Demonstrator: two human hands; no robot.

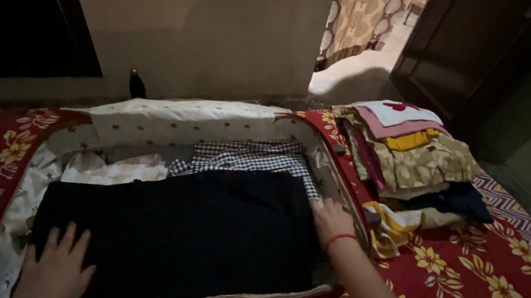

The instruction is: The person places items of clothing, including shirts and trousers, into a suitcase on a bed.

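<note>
An open suitcase (pixel 184 117) with a pale patterned lining lies on a bed. A large black garment (pixel 187 229) is spread over its contents. My left hand (pixel 57 269) lies flat, fingers apart, on the garment's near left corner. Pressing on the garment's right edge by the suitcase wall is my right hand (pixel 331 221), which has a red thread on the wrist. A black-and-white checked cloth (pixel 246 156) and a light floral cloth (pixel 107 169) show beyond the black garment.
A pile of folded clothes (pixel 407 158) in several colours sits on the red floral bedsheet (pixel 492 295) to the right of the suitcase. Beyond the bed are a beige wall, a patterned curtain (pixel 364 7) and a dark door (pixel 469 47).
</note>
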